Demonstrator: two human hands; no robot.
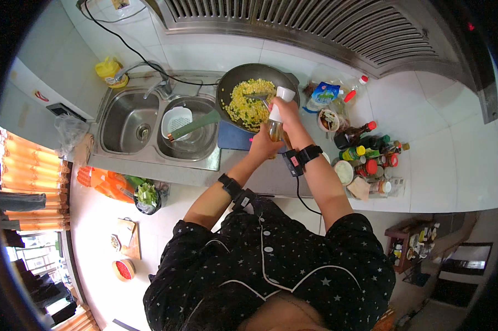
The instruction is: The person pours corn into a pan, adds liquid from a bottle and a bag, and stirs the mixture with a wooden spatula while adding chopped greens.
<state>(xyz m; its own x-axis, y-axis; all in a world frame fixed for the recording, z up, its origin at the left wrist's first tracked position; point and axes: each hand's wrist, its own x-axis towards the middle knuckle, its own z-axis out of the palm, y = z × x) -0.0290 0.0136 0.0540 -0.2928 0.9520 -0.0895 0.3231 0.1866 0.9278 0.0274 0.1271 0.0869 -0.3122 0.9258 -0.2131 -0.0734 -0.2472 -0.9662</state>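
In front of the dark wok [257, 69], both hands are on a bottle [276, 131] with a clear body, amber contents and a white cylindrical top [285, 94]. My right hand [288, 112] grips the white top. Lower down, my left hand [264, 145] wraps the clear body. Yellow corn kernels [249, 108] with green bits fill the middle of the wok. A metal spatula [255, 96] rests among them; its shaft passes behind the bottle and my right hand. The wok's green handle [199, 124] points left over the sink.
A double steel sink [131, 120] with a white colander [177, 120] lies left. Sauce bottles [352, 134], jars [365, 167] and a bowl [328, 120] crowd the counter's right. A range hood [307, 25] overhangs the back. A black cable [124, 41] runs to the wok's left side.
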